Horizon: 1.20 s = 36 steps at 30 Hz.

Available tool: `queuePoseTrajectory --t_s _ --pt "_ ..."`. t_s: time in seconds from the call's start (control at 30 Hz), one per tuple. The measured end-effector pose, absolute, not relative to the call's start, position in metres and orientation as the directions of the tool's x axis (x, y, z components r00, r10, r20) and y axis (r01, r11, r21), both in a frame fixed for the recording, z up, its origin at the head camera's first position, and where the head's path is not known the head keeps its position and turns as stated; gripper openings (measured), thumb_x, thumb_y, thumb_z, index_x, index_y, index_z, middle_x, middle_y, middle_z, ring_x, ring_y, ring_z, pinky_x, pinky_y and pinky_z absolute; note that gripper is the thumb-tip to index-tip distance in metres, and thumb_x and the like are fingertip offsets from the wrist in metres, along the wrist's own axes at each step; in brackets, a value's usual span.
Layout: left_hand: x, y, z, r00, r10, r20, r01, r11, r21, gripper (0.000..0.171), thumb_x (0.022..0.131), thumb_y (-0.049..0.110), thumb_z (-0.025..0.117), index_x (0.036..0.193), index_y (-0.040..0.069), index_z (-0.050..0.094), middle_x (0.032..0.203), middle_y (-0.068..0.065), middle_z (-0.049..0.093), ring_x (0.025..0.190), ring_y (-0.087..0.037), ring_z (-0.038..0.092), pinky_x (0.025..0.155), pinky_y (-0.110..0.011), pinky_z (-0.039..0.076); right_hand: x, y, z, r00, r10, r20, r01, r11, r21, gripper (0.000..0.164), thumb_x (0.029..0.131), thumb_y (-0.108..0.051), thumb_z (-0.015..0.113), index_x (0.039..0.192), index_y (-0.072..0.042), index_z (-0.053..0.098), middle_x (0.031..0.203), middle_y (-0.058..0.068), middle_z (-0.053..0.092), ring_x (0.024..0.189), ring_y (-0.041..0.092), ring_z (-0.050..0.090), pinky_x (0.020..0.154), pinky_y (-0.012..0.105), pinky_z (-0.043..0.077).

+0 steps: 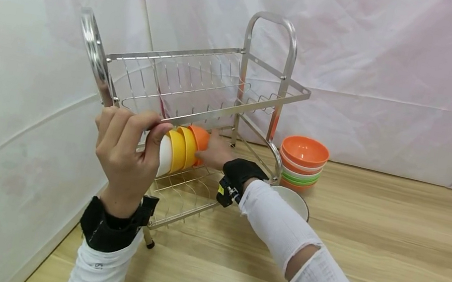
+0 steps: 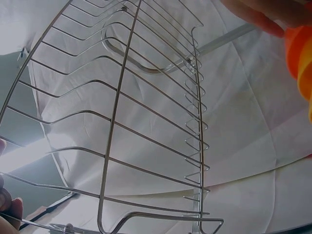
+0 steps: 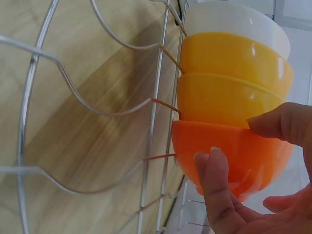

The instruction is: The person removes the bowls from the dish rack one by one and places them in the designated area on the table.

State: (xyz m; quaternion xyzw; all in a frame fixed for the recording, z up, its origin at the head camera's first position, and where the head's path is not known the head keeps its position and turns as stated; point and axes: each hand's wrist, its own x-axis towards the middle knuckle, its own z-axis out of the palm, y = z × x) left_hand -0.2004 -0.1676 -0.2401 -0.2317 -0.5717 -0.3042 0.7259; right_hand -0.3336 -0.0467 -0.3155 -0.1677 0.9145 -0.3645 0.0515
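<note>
A two-tier metal dish rack (image 1: 222,110) stands on the table. My left hand (image 1: 129,149) grips the front rail of its upper tier near the left end, fingers curled over it; only fingertips show at the left wrist view's edge. On the lower tier, a white bowl (image 3: 234,22), two yellow bowls (image 3: 229,100) and an orange bowl (image 3: 234,151) stand on their sides in a row, each tucked against its neighbour. My right hand (image 1: 217,152) holds the orange bowl at the right end, thumb at its rim and fingers against its side.
To the right of the rack stands a stack of several orange, white and green bowls (image 1: 305,151). A white dish with a dark rim (image 1: 294,201) lies in front of that stack, partly behind my right forearm. Pale cloth (image 1: 400,81) hangs behind and on the left.
</note>
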Motion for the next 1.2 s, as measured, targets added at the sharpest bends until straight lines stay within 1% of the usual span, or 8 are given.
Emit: queuePoseTrajectory --t_s 0.1,0.23,0.37,0.57,0.7,0.93,1.07,1.2 --pt "-0.200 -0.168 -0.240 0.162 -0.178 0.971 0.706 0.708 0.012 0.039 0.087 0.034 0.067 0.074 -0.003 0.061 0.062 -0.013 0.042 0.066 -0.036 0.034 0.069 -0.038 0.023 -0.331 -0.046 -0.311 -0.938 -0.344 0.042 -0.291 0.715 -0.636 0.070 0.087 -0.018 0.067 0.141 0.000 0.026 0.117 0.018 0.054 0.097 0.028 0.057 0.083 0.037 0.047" --pt "-0.200 -0.167 -0.239 0.165 -0.182 0.969 0.707 0.707 0.012 0.039 0.087 0.034 0.067 0.074 -0.003 0.061 0.062 -0.013 0.042 0.066 -0.037 0.034 0.069 -0.039 0.023 -0.332 -0.042 -0.308 -0.929 -0.358 0.094 -0.349 0.764 -0.542 0.076 0.085 -0.022 0.069 0.144 -0.002 0.024 0.122 0.021 0.052 0.102 0.031 0.055 0.086 0.039 0.046" --pt "-0.199 -0.167 -0.239 0.167 -0.182 0.969 0.707 0.707 0.011 0.039 0.087 0.033 0.068 0.074 -0.003 0.061 0.062 -0.014 0.042 0.065 -0.037 0.034 0.069 -0.039 0.023 -0.335 -0.034 -0.306 -0.915 -0.383 0.125 -0.388 0.754 -0.529 0.076 0.085 -0.020 0.070 0.143 -0.002 0.025 0.119 0.018 0.052 0.100 0.030 0.054 0.086 0.038 0.046" --pt "-0.198 -0.167 -0.241 0.160 -0.178 0.971 0.705 0.709 0.014 0.039 0.087 0.033 0.068 0.074 -0.003 0.061 0.062 -0.014 0.042 0.066 -0.037 0.034 0.070 -0.036 0.022 -0.335 -0.017 -0.298 -0.921 -0.375 0.102 -0.355 0.706 -0.613 0.066 0.086 -0.019 0.067 0.139 0.000 0.031 0.108 0.014 0.057 0.086 0.024 0.060 0.074 0.032 0.050" --pt "-0.198 -0.166 -0.240 0.161 -0.181 0.970 0.705 0.709 0.016 0.039 0.087 0.033 0.068 0.074 -0.003 0.061 0.062 -0.014 0.042 0.066 -0.037 0.035 0.071 -0.036 0.022 -0.336 -0.005 -0.294 -0.921 -0.387 0.044 -0.288 0.599 -0.748 0.055 0.089 -0.019 0.063 0.134 0.001 0.037 0.107 0.014 0.060 0.084 0.023 0.063 0.072 0.035 0.054" --pt "-0.198 -0.167 -0.240 0.164 -0.182 0.970 0.704 0.710 0.015 0.040 0.087 0.034 0.067 0.074 -0.004 0.061 0.062 -0.014 0.041 0.066 -0.037 0.034 0.071 -0.035 0.022 -0.333 0.020 -0.283 -0.933 -0.357 -0.044 -0.170 0.546 -0.820 0.034 0.092 -0.025 0.056 0.115 0.001 0.055 0.095 0.013 0.065 0.068 0.022 0.064 0.062 0.030 0.054" --pt "-0.198 -0.168 -0.240 0.168 -0.179 0.969 0.701 0.713 0.010 0.041 0.088 0.034 0.067 0.074 -0.004 0.061 0.062 -0.014 0.041 0.066 -0.037 0.034 0.070 -0.035 0.022 -0.329 0.036 -0.278 -0.932 -0.349 -0.103 -0.077 0.466 -0.882 0.032 0.095 -0.022 0.051 0.113 0.004 0.059 0.089 0.015 0.066 0.060 0.020 0.062 0.063 0.028 0.054" --pt "-0.199 -0.167 -0.240 0.169 -0.182 0.969 0.705 0.709 0.010 0.040 0.087 0.034 0.067 0.074 -0.003 0.061 0.062 -0.014 0.042 0.066 -0.037 0.034 0.070 -0.036 0.022 -0.328 0.053 -0.275 -0.919 -0.352 -0.176 0.041 0.361 -0.932 0.029 0.094 -0.013 0.048 0.112 0.008 0.059 0.081 0.013 0.066 0.061 0.020 0.063 0.065 0.027 0.054"
